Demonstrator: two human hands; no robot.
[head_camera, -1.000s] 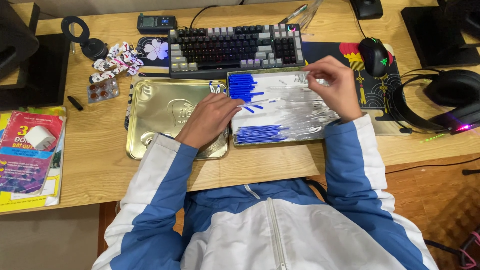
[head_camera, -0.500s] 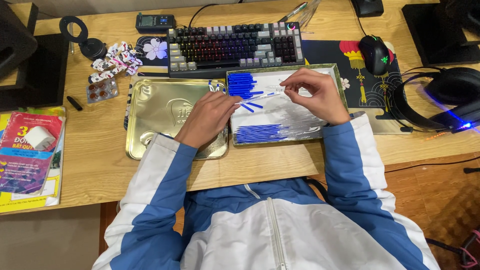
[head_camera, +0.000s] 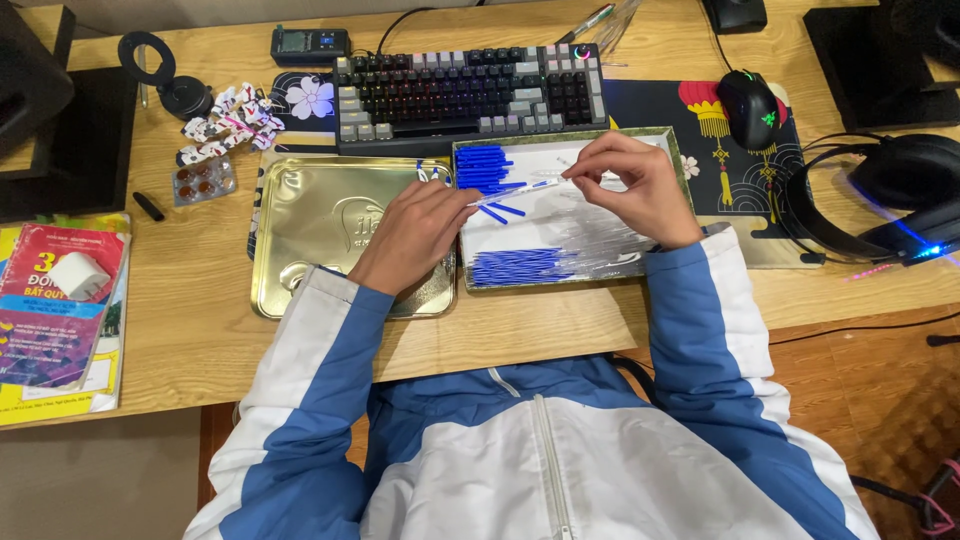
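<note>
While both hands pinch one clear pen (head_camera: 520, 190) end to end over the tray (head_camera: 676, 160), left hand (head_camera: 415, 235) grips its near tip, right hand (head_camera: 630, 185) the far end (likely for fitting parts); blue caps (head_camera: 482, 168) lie sorted alongside, gold lid (head_camera: 310, 240) on counter (head_camera: 180, 330).

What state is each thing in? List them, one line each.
Left hand: grips one end of the clear pen.
Right hand: pinches its other end.
Clear pen: held level above the tray.
Tray: open, holds blue pen parts.
Gold lid: lies flat, inside up.
Keyboard: backlit.
Headphones: lit blue.
</note>
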